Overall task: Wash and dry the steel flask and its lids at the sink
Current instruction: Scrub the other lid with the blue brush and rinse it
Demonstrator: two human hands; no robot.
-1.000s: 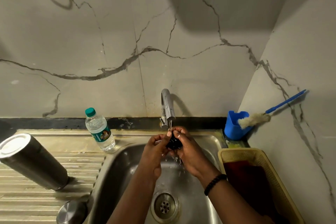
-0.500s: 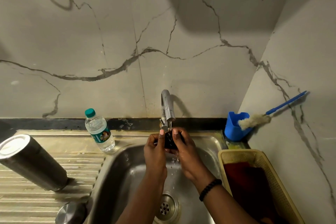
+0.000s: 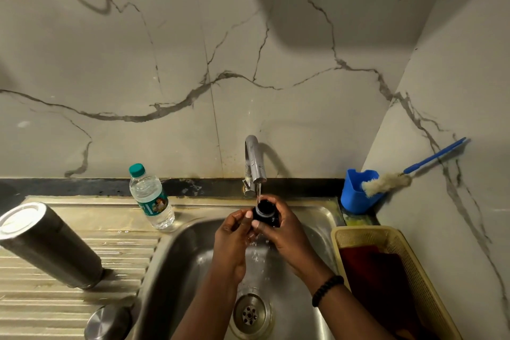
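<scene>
Marble-veined wall, steel sink — hands gripping black lid under tap

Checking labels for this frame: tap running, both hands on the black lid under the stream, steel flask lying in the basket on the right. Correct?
Not quite. The head view shows the steel flask standing upside down on the draining board on the left; the basket holds only a dark red cloth. The rest is right: left hand, right hand, black lid.

The water bottle is carrying a green label with a picture and small print, but no word or brand on it is showing clearly enough to read.
</scene>
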